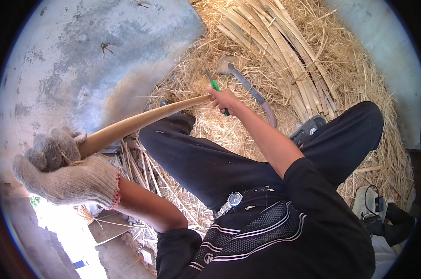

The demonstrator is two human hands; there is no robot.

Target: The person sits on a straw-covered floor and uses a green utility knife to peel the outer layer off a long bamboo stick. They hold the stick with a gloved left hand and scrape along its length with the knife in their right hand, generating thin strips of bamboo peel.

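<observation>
Bamboo piece [145,121], slanting from left to upper centre of the frame; thick end clamped in fingers of left hand [71,179], gloved likely against scratches; thin end at right hand [225,101], bare fingers wrapped around green-handled knife [215,85], presumably for control.

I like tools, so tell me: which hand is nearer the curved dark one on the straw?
Right. The right hand is just left of the curved dark tool; the gloved left hand is much farther left, gripping the wooden pole's thick end.
</observation>
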